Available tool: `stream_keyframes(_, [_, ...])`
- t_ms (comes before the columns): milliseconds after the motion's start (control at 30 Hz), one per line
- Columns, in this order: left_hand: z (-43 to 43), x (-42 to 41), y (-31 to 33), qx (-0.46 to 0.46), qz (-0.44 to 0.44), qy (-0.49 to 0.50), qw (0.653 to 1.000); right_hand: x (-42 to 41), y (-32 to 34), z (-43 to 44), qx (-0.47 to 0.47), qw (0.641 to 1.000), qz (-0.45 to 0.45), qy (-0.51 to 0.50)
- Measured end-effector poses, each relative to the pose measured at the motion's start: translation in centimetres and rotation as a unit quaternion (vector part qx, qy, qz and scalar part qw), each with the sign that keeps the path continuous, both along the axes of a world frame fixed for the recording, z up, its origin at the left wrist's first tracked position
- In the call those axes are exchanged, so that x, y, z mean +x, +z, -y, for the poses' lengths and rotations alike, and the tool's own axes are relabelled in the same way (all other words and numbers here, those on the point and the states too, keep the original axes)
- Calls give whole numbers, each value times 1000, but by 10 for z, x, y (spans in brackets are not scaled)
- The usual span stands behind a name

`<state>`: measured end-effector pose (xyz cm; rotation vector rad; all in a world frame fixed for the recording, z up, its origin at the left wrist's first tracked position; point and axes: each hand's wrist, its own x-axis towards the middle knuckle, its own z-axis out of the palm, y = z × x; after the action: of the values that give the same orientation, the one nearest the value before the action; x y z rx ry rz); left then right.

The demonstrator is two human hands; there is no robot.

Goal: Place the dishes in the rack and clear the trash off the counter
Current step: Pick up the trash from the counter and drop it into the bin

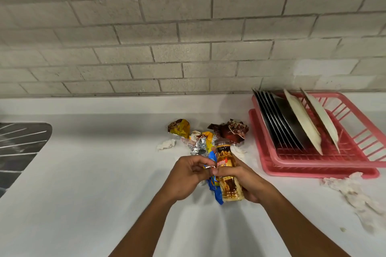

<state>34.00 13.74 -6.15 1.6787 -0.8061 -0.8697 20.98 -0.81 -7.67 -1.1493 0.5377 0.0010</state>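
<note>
My right hand [248, 181] grips a clear plastic bottle [227, 173] with a brown and gold label, held upright over the white counter [104, 173]. My left hand [186, 175] pinches a blue and silver snack wrapper [213, 185] right beside the bottle. More crumpled wrappers lie behind: a gold one [179, 128], a dark red one [231, 131] and a silver one [200, 146]. The pink dish rack [355, 142] at the right holds several steel plates [279, 123] and two white plates [302, 123] standing on edge.
A small crumpled tissue [166, 144] lies left of the wrappers. A long torn tissue [355, 196] trails along the counter in front of the rack. The steel sink drainboard [18, 148] is at the far left. A grey brick wall [188, 27] backs the counter.
</note>
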Motion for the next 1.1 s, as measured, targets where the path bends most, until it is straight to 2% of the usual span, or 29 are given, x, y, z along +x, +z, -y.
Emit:
stream_keyframes(100, [4,-6,-8,9,-5,10,1000,0,-3,2,-23,1000,-10,6])
stream_keyframes(233, [11,-6,-9,17,5,19,1000,1,-10,3,-73,997,-15,-36])
stream_keyframes(367, [14,27,2,-19,-57,-35,998,3,-13,5,-103,991,-23,-78])
stream_keyframes(433, [17,57,0,-31,-60,25,997,4,-12,7,-113,988,-28,-99])
stream_keyframes(500, [21,91,-11,15,24,138,990,4,-10,9,-118,986,-27,-115])
stream_keyframes(600, [21,131,-40,143,167,245,944,5,-7,12,-126,984,-25,-126])
stream_keyframes(733, [25,145,-76,284,229,183,913,7,-5,13,-134,984,-21,-116])
stream_keyframes(800, [29,141,-86,311,268,162,897,7,-6,12,-142,984,-19,-110])
stream_keyframes(967, [27,138,-96,261,316,198,890,8,-7,12,-150,983,-17,-108])
stream_keyframes(1100, [18,146,-95,194,229,266,916,5,-7,13,-149,982,-21,-110])
